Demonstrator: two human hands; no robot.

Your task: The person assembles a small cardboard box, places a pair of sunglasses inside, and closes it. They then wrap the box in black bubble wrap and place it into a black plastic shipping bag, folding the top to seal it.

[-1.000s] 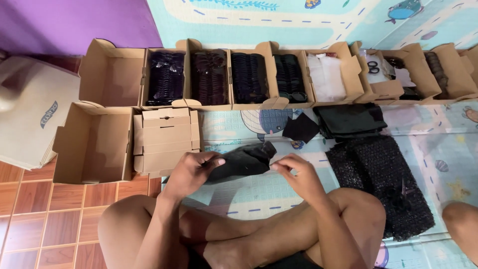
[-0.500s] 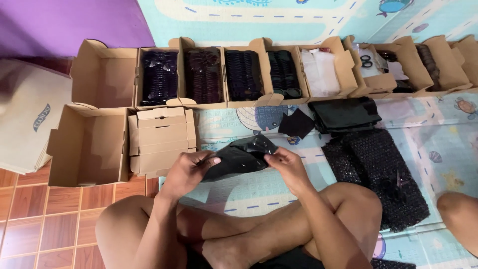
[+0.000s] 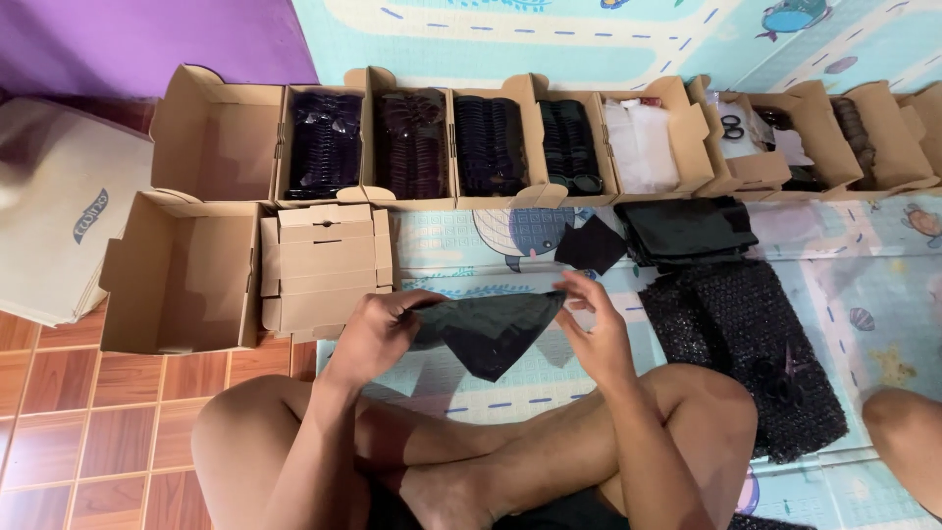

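Note:
I sit cross-legged on a play mat. My left hand (image 3: 378, 329) and my right hand (image 3: 594, 329) hold a thin black plastic bag (image 3: 491, 329) stretched flat between them, just above my knees. The left hand pinches its left edge, the right hand its right corner. An empty open cardboard box (image 3: 182, 270) lies left of my hands, its lid (image 3: 324, 265) folded out beside it.
A row of open cardboard boxes (image 3: 491, 142) at the back holds dark items and white bags. A black cloth square (image 3: 589, 245), folded black bags (image 3: 687, 228) and a black bubble-wrap sheet (image 3: 746, 344) lie to the right. Flat cartons (image 3: 59, 211) are stacked far left. Another person's knee (image 3: 908, 442) shows at right.
The crumpled black bag has been pulled out flat between my hands. My hands have moved apart.

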